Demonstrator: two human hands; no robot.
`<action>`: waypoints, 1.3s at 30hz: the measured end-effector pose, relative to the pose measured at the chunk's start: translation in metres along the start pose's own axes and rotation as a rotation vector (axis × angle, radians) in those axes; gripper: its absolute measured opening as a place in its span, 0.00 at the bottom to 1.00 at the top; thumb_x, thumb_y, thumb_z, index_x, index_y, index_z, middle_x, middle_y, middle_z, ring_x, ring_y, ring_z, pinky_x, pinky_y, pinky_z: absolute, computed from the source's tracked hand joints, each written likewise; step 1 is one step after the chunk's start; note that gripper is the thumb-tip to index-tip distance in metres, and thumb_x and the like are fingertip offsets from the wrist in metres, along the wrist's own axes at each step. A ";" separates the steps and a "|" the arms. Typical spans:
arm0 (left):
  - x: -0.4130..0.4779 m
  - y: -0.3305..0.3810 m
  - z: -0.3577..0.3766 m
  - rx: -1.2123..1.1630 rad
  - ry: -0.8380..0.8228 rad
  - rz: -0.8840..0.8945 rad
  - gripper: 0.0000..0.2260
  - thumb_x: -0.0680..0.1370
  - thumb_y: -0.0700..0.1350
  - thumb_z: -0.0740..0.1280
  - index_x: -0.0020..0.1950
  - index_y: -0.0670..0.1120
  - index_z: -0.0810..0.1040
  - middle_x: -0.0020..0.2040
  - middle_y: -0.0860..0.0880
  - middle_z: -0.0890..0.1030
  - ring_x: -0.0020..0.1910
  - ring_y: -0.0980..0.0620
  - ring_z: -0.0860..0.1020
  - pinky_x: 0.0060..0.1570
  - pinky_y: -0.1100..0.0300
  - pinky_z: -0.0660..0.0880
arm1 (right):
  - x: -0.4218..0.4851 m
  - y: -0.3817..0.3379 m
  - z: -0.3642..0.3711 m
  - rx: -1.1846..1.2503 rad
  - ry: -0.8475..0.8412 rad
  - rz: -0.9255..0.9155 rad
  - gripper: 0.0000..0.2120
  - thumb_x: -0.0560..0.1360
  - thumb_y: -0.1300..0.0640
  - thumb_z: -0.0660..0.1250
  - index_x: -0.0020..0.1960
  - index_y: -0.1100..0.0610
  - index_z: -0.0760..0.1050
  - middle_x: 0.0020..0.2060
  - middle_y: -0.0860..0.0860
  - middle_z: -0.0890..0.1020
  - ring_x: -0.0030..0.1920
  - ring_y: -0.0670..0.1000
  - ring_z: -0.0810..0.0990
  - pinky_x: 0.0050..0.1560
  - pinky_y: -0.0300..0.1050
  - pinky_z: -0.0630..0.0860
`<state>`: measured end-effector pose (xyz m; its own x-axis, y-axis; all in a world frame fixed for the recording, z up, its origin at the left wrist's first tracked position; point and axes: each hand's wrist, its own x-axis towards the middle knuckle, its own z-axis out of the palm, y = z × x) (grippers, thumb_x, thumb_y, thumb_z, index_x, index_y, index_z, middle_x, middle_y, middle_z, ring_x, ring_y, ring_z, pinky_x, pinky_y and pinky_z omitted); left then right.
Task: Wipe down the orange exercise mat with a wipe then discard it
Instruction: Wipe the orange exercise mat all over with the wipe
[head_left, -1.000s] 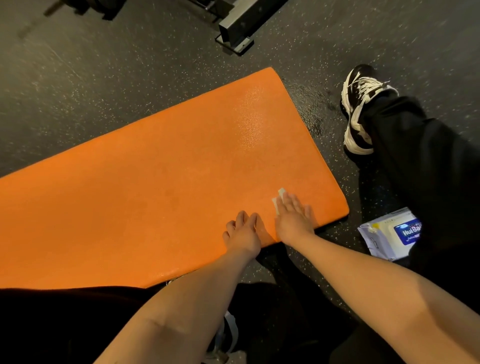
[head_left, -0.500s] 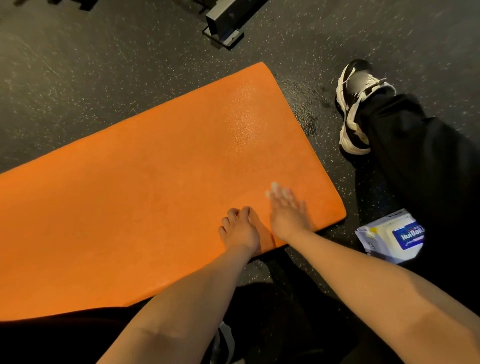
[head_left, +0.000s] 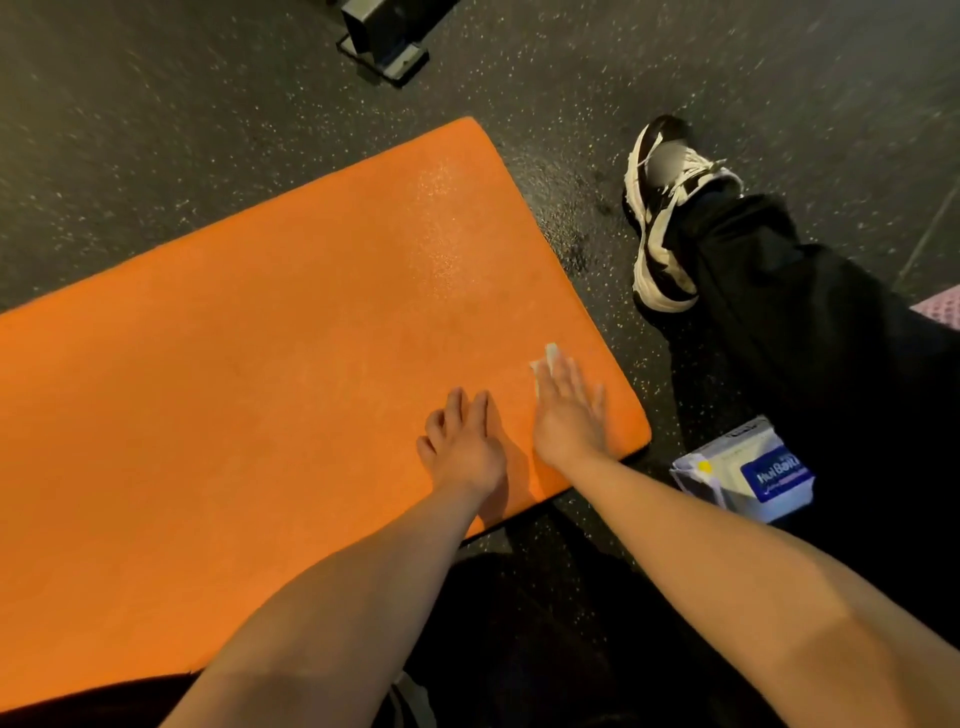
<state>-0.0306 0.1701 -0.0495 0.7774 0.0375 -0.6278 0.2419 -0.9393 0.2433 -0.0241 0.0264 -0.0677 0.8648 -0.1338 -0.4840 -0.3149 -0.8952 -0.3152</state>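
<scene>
Dark rubber gym flooring (head_left: 156, 156), flecked with pale specks, fills the scene. A black metal equipment foot (head_left: 387, 47) stands at the far edge. The orange exercise mat (head_left: 260, 364) lies flat on this floor, running diagonally from the left side to a rounded corner near the right. The right hand (head_left: 569, 415) lies flat near that corner, its straight fingers pressing a white wipe (head_left: 545, 361) onto the mat. The left hand (head_left: 465, 452) rests just beside it, fingers loosely bent, holding nothing. A pack of wipes (head_left: 748, 473) lies on the floor just past the corner, against a black trouser leg (head_left: 805, 338) ending in a black-and-white sneaker (head_left: 662, 218).
</scene>
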 end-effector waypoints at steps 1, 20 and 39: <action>0.001 0.000 0.000 -0.016 0.023 0.005 0.24 0.84 0.51 0.55 0.79 0.63 0.54 0.81 0.57 0.45 0.78 0.43 0.48 0.74 0.41 0.51 | -0.002 -0.007 0.007 -0.032 -0.039 -0.131 0.31 0.84 0.60 0.50 0.83 0.45 0.43 0.80 0.42 0.34 0.80 0.47 0.34 0.79 0.58 0.36; 0.035 -0.041 -0.030 -0.039 0.132 -0.029 0.25 0.84 0.55 0.56 0.81 0.60 0.53 0.83 0.54 0.46 0.79 0.43 0.50 0.73 0.42 0.54 | 0.045 -0.052 0.005 -0.228 -0.157 -0.538 0.28 0.87 0.53 0.48 0.83 0.45 0.42 0.81 0.42 0.38 0.81 0.48 0.35 0.78 0.62 0.35; 0.071 -0.062 -0.052 -0.092 0.234 -0.009 0.24 0.84 0.54 0.55 0.81 0.58 0.56 0.82 0.55 0.49 0.77 0.43 0.52 0.73 0.43 0.53 | 0.105 -0.072 -0.011 -0.202 0.047 -0.161 0.30 0.85 0.55 0.49 0.83 0.47 0.40 0.82 0.48 0.38 0.81 0.52 0.35 0.78 0.66 0.39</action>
<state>0.0397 0.2484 -0.0711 0.8856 0.1337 -0.4447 0.2928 -0.9041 0.3113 0.0938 0.0725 -0.0870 0.9161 0.0014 -0.4009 -0.0918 -0.9727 -0.2133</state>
